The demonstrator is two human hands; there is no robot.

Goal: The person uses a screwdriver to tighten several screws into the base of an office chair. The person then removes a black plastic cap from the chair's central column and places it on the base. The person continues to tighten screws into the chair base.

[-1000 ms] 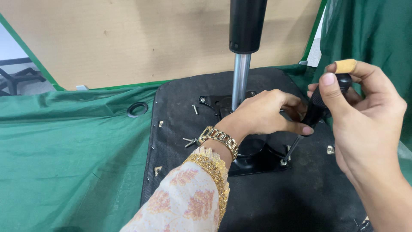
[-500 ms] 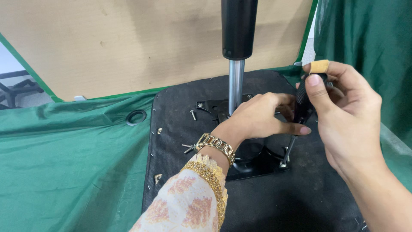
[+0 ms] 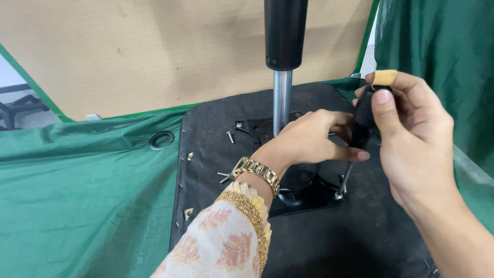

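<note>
Black-handled screwdriver sits pinched in my right hand, raised a touch since a second ago, its tip on a corner screw of the metal plate. My left hand (fingers curled) still steadies the plate beside the chrome post.

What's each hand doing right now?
Left hand: resting on the black metal plate by the steel column, gripping nothing visible.
Right hand: closed on the screwdriver.
</note>
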